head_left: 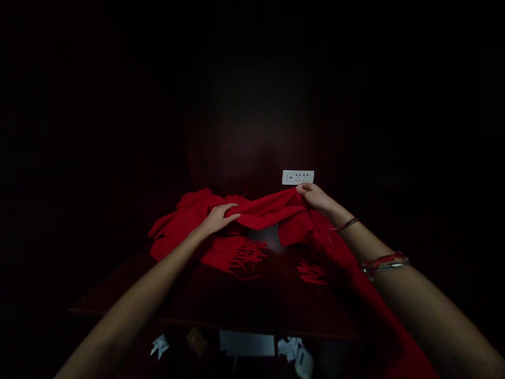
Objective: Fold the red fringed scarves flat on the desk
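Note:
A red scarf (272, 206) with fringed ends lies bunched on a dark wooden surface. My right hand (313, 197) pinches one edge and lifts it, so a length of cloth stretches between my two hands. My left hand (221, 217) rests on the scarf at the left, its thumb and fingers apart against the fabric. Fringe (248, 255) spreads on the surface below my left hand, and more fringe (311, 272) lies below the right one. Part of the scarf trails under my right forearm towards the lower right.
A white wall socket (298, 177) is set in the dark panel behind. The dark wooden surface (236, 302) ends at a front edge. Below that edge are crumpled white pieces (160, 346), a brownish block (197, 341), a pale flat rectangle (246, 343) and a rounded white object (303, 362).

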`<state>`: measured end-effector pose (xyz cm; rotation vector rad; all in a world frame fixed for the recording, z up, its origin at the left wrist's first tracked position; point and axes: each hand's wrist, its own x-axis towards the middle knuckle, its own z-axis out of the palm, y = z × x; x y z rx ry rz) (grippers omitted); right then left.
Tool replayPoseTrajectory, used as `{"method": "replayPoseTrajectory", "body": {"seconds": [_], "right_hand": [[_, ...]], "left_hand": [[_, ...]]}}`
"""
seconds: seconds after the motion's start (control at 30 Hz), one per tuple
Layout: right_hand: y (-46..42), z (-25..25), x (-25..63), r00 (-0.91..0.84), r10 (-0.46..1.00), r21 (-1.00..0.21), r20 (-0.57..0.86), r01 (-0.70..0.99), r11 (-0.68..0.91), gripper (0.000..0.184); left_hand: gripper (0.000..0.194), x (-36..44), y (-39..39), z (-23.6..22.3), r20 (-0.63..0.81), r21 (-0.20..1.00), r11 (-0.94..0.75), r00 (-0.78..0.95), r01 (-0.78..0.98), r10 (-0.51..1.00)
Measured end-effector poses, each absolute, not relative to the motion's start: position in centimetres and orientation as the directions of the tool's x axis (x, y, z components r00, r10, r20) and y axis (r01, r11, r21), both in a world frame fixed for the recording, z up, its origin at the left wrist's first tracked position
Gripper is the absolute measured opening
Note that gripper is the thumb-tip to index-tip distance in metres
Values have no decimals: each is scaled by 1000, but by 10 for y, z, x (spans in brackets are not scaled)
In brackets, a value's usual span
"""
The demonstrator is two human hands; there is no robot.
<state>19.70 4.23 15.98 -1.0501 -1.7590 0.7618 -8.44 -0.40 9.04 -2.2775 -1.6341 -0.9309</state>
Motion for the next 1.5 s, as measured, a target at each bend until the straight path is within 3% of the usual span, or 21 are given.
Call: {"method": "replayPoseTrajectory", "body": {"seconds": [0.13, 0.2, 0.27, 0.37, 0.43, 0.5, 0.57, 0.6, 0.7, 0.77, 0.83, 0.87, 0.93, 1.0, 1.07, 1.13, 1.2, 1.27, 1.33, 1.4, 1.5], "right_hand": [[52, 205, 218, -247, 887, -711, 390, 532, 461, 12], [56, 229, 225, -80, 855, -666, 512, 591, 455, 11], [56, 251, 232, 107, 724, -617, 681, 615, 490, 14], [50, 271, 237, 129, 561, -482, 818, 684, 547, 17], [45, 272, 239, -64, 675, -413, 735, 747, 521, 13], [42, 270, 242, -257, 825, -346, 504, 815, 465, 9], [41, 274, 245, -310, 886, -287, 345, 864, 414, 11], [41, 279, 247, -285, 888, -279, 360, 875, 394, 12], [36, 296, 248, -96, 765, -387, 637, 818, 426, 13], [31, 292, 244, -31, 726, -462, 687, 753, 469, 17], [25, 271, 238, -136, 852, -497, 505, 761, 416, 15], [23, 258, 235, -224, 928, -483, 299, 803, 350, 13], [21, 240, 230, -243, 962, -497, 124, 824, 272, 18], [23, 244, 229, -210, 968, -649, 135, 719, 247, 21], [26, 270, 228, -135, 937, -816, 322, 462, 347, 20], [28, 294, 224, -23, 828, -799, 561, 246, 548, 19], [27, 295, 218, 2, 757, -739, 654, 218, 638, 20], [22, 270, 213, -112, 834, -769, 540, 338, 543, 17], [17, 237, 211, -178, 952, -788, 249, 535, 306, 16], [15, 224, 214, -78, 989, -821, 127, 551, 148, 17], [21, 256, 224, 6, 929, -873, 371, 344, 346, 21]], "left_hand": [[33, -79, 9, 144, 467, 275, -447, 288, 851, 836], [28, -79, 13, 175, 413, 251, -426, 302, 869, 859], [22, -78, 16, 202, 441, 180, -398, 288, 900, 850], [18, -73, 17, 218, 553, 97, -339, 232, 936, 800], [17, -71, 18, 213, 543, 132, -264, 153, 956, 826], [15, -71, 19, 208, 478, 186, -203, 92, 961, 874], [16, -74, 20, 218, 461, 216, -174, 56, 961, 886], [17, -76, 20, 229, 491, 233, -166, 31, 958, 871], [24, -74, 15, 266, 644, 270, -212, -12, 939, 765], [21, -68, 9, 272, 570, 241, -280, 98, 929, 816], [11, -64, 3, 259, 373, 227, -274, 176, 935, 911], [5, -64, 0, 251, 301, 230, -262, 188, 937, 935], [3, -71, -3, 244, 236, 267, -213, 151, 940, 960], [7, -82, -5, 257, 397, 348, -152, 2, 925, 918], [21, -90, -8, 283, 594, 388, -162, -111, 907, 797], [25, -88, -12, 300, 796, 378, -228, -188, 897, 576], [23, -78, -16, 294, 800, 286, -266, -77, 921, 596], [15, -69, -18, 271, 534, 195, -257, 118, 947, 837], [8, -69, -17, 252, 401, 183, -201, 114, 962, 909], [11, -77, -15, 254, 457, 202, -84, -18, 976, 889], [20, -91, -15, 295, 711, 182, -125, -43, 975, 702]]}}
